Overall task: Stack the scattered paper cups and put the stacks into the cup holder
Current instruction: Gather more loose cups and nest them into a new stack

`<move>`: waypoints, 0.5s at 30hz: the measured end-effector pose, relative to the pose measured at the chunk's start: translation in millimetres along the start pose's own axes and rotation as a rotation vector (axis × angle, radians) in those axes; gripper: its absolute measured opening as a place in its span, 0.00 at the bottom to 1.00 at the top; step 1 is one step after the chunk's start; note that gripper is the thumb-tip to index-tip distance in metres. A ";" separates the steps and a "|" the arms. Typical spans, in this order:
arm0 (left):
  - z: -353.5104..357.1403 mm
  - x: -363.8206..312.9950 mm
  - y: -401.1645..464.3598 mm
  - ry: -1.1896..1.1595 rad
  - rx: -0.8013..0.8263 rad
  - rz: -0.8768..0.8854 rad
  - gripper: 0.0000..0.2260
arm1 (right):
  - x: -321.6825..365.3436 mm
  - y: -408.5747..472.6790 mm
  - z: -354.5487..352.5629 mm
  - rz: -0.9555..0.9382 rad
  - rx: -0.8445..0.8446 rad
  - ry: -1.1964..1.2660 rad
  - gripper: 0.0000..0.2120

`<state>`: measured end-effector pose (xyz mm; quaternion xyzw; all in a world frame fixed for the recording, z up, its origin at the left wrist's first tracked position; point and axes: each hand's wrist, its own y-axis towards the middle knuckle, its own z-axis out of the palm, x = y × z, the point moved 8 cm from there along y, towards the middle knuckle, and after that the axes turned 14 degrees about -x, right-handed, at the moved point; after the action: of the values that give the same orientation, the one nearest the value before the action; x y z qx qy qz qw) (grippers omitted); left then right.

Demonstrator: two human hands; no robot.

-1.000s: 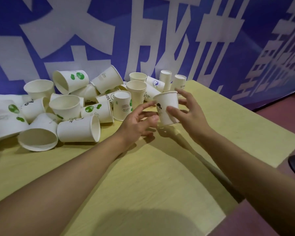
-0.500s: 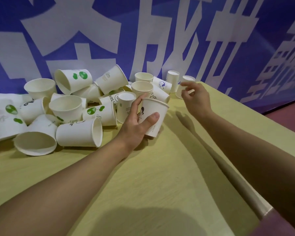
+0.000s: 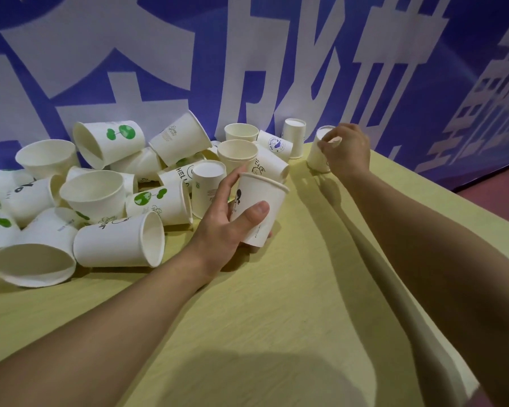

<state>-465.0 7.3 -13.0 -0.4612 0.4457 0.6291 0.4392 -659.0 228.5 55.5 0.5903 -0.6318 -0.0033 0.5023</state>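
Observation:
My left hand (image 3: 228,223) grips a white paper cup with a black figure print (image 3: 260,207), mouth up and tilted, just above the table. At the back of the table my right hand (image 3: 347,148) curls its fingers round an upside-down white cup (image 3: 318,157) that stands near the banner. Several white paper cups lie scattered in a pile (image 3: 100,195) to the left, some on their sides, some upright, some with green leaf prints. No cup holder is in view.
The yellow-green wooden table (image 3: 262,318) ends at a right edge beside red floor (image 3: 497,198). A blue banner with white characters (image 3: 247,54) hangs right behind the cups. Another upside-down cup (image 3: 294,136) stands against the banner, left of my right hand.
My right hand passed the printed cup to my left hand, which turned it mouth up. The right hand then reached back and closed on the upside-down cup by the banner.

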 end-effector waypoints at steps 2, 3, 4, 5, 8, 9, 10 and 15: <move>-0.4 -2.3 -2.6 0.037 0.003 0.020 0.30 | 6.1 -10.6 -15.0 0.006 -0.007 0.083 0.07; -0.4 -3.4 -4.0 0.049 0.008 0.028 0.29 | 9.8 -17.9 -24.6 0.020 -0.011 0.141 0.05; 0.3 -4.1 -5.3 0.060 0.019 0.036 0.29 | 14.3 -26.8 -34.9 0.031 -0.012 0.204 0.04; 1.6 -5.5 -7.3 0.073 0.035 0.045 0.29 | 19.6 -37.3 -46.1 0.036 -0.012 0.265 0.03; 5.7 -10.4 -12.9 0.113 0.070 0.080 0.30 | 41.4 -72.7 -82.8 0.016 -0.005 0.445 0.04; 7.0 -11.9 -14.4 0.120 0.080 0.087 0.31 | 49.6 -84.8 -93.6 0.005 0.008 0.503 0.05; 7.9 -12.1 -15.5 0.126 0.089 0.091 0.33 | 57.4 -96.7 -102.9 -0.007 0.027 0.561 0.06; 10.1 -16.8 -23.6 0.150 0.121 0.132 0.40 | 80.8 -139.7 -124.8 -0.010 0.152 0.669 0.23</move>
<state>-441.0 19.8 1.4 -0.4491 0.5439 0.5924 0.3893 -459.2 199.1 84.9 0.5975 -0.4275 0.2351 0.6363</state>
